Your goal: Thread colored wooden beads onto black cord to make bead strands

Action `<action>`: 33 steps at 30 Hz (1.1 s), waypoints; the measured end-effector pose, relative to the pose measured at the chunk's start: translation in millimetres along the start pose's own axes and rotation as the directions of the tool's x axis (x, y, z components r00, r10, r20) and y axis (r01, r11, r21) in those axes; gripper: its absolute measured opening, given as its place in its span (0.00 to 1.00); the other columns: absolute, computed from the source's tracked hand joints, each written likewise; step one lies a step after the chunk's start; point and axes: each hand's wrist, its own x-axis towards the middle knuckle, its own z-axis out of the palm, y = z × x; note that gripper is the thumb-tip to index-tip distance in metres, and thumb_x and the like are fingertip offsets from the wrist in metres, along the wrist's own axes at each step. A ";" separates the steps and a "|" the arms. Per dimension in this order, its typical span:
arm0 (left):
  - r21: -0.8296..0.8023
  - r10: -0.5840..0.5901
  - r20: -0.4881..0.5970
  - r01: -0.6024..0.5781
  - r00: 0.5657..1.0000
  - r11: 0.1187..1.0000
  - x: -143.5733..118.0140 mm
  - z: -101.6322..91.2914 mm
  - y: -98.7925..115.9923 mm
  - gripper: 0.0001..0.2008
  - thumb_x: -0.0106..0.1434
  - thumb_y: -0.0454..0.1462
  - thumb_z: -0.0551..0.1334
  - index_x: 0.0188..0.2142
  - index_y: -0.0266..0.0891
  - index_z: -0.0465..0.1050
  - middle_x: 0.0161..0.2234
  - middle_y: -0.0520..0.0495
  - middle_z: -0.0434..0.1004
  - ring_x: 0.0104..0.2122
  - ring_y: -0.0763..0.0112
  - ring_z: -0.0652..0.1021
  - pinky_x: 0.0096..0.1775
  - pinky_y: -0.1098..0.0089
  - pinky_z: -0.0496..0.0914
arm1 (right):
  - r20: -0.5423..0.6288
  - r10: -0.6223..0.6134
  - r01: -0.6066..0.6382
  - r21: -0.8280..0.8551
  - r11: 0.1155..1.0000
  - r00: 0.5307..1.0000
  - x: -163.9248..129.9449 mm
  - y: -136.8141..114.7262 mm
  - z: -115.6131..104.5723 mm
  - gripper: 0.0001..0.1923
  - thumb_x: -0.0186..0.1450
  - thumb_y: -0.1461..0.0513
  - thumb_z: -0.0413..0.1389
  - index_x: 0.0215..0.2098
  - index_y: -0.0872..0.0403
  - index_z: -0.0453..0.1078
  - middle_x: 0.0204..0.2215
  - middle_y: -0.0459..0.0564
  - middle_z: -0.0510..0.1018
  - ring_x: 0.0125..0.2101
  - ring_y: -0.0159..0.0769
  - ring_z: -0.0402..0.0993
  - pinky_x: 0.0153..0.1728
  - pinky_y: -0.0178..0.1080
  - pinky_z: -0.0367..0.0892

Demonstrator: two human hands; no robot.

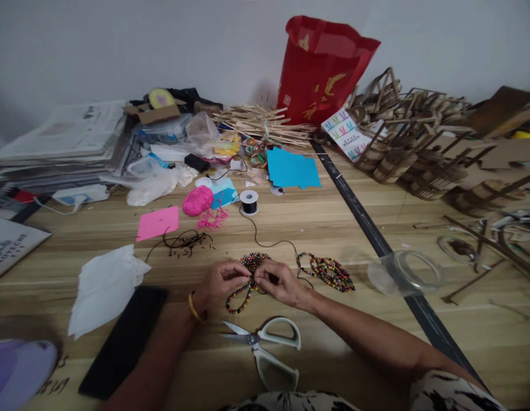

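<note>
Just beyond the scissors [252, 339], left hand [222, 281] and right hand [286, 283], fingers pinched closed, hold a multicolored bead strand [253, 262].

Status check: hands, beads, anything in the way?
Left hand and right hand pinching close together at the bead strands. Second bead bundle beside right hand. Scissors lying open on near side, nothing blocking the beads except hands.

Just beyond the scissors [253, 338], your left hand [217, 281] and right hand [286, 283] nearly meet, fingers [234, 267] curled in and thumbs pinching. Your left forearm [162, 342] slants in on the scissors' left, your right forearm [367, 328] on their right.
</note>
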 end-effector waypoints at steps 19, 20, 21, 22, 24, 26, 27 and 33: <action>-0.003 0.017 0.018 -0.017 1.000 1.000 0.0 3.0 2.2 0.07 0.51 0.37 0.65 0.28 0.33 0.75 0.28 0.46 0.76 0.30 0.70 0.75 0.33 0.72 0.69 | -0.003 -0.024 0.024 0.001 1.000 1.000 0.6 1.2 1.0 0.04 0.62 0.66 0.52 0.30 0.58 0.68 0.24 0.46 0.68 0.25 0.27 0.63 0.26 0.30 0.60; -0.005 0.012 0.019 -0.012 1.000 1.000 -0.1 3.1 2.5 0.07 0.51 0.37 0.65 0.28 0.33 0.75 0.27 0.46 0.76 0.29 0.70 0.75 0.34 0.72 0.69 | -0.001 -0.023 0.023 0.000 1.000 1.000 0.4 1.3 1.0 0.04 0.62 0.66 0.52 0.30 0.58 0.68 0.24 0.46 0.68 0.25 0.27 0.63 0.26 0.30 0.60; -0.007 0.007 0.020 -0.007 1.000 1.000 -0.1 3.3 2.9 0.07 0.51 0.37 0.65 0.28 0.33 0.75 0.27 0.46 0.77 0.30 0.70 0.75 0.34 0.72 0.69 | -0.001 -0.020 0.020 -0.002 1.000 1.000 0.3 1.2 1.0 0.04 0.63 0.65 0.52 0.30 0.57 0.68 0.24 0.46 0.69 0.25 0.28 0.63 0.26 0.30 0.60; -0.009 0.005 0.019 -0.005 1.000 1.000 -0.2 3.4 3.2 0.07 0.51 0.36 0.65 0.28 0.33 0.76 0.27 0.46 0.77 0.29 0.70 0.75 0.34 0.72 0.69 | -0.002 -0.018 0.018 -0.003 1.000 1.000 0.2 1.1 1.0 0.05 0.63 0.65 0.52 0.30 0.57 0.68 0.24 0.46 0.69 0.25 0.28 0.63 0.26 0.30 0.60; -0.008 0.007 0.018 -0.006 1.000 1.000 -0.3 3.6 3.6 0.06 0.51 0.36 0.65 0.28 0.33 0.76 0.27 0.46 0.77 0.30 0.70 0.75 0.34 0.72 0.69 | -0.005 -0.012 0.012 -0.005 1.000 1.000 0.2 0.7 0.7 0.05 0.63 0.65 0.52 0.30 0.57 0.68 0.24 0.46 0.69 0.25 0.28 0.63 0.26 0.30 0.60; -0.009 0.008 0.022 -0.007 1.000 1.000 -0.4 3.8 3.6 0.06 0.51 0.36 0.65 0.28 0.33 0.76 0.27 0.46 0.77 0.30 0.70 0.75 0.34 0.72 0.69 | -0.003 -0.008 0.008 -0.007 1.000 1.000 0.3 0.4 0.5 0.05 0.63 0.65 0.52 0.30 0.57 0.68 0.24 0.46 0.69 0.25 0.28 0.63 0.26 0.30 0.60; -0.012 0.005 0.022 -0.005 1.000 1.000 -0.4 3.9 3.4 0.06 0.51 0.36 0.65 0.28 0.33 0.76 0.27 0.46 0.76 0.30 0.70 0.75 0.34 0.72 0.69 | -0.001 -0.007 0.007 -0.007 1.000 1.000 0.4 0.4 0.5 0.05 0.63 0.65 0.52 0.30 0.57 0.68 0.24 0.46 0.69 0.25 0.28 0.63 0.26 0.30 0.60; 0.000 0.012 0.028 -0.012 1.000 1.000 -0.3 5.3 0.8 0.06 0.51 0.36 0.65 0.27 0.33 0.74 0.27 0.47 0.76 0.29 0.71 0.74 0.33 0.73 0.68 | -0.004 -0.015 0.015 -0.003 1.000 1.000 1.1 0.6 1.2 0.05 0.63 0.64 0.52 0.30 0.57 0.68 0.24 0.46 0.68 0.25 0.28 0.63 0.26 0.30 0.60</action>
